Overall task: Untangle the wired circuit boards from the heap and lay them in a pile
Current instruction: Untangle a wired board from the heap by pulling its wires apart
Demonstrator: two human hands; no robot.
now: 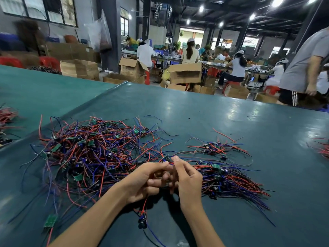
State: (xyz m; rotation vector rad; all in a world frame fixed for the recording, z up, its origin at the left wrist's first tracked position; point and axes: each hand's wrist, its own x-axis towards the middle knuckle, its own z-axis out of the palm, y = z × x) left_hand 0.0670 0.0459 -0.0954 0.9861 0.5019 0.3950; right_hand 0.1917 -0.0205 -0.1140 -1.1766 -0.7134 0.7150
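Both hands met between the heap (89,157) and the pile (231,180), left hand (146,182) and right hand (188,182) curled round red wires (145,205) that seemed to run into the heap, so a hard pull risked dragging snagged boards along or tearing a lead.

Green table (195,107) carries heap (92,154), pile (231,179).

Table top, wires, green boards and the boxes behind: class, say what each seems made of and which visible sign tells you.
The table top: smooth teal sheet, likely vinyl or rubber; glossy lamp reflections, raised seam. The wires: red, blue, black plastic-looking insulation, bending freely. The green boards: rigid flat laminate, probably fibreglass. The boxes: brown cardboard, matt, folded flaps.
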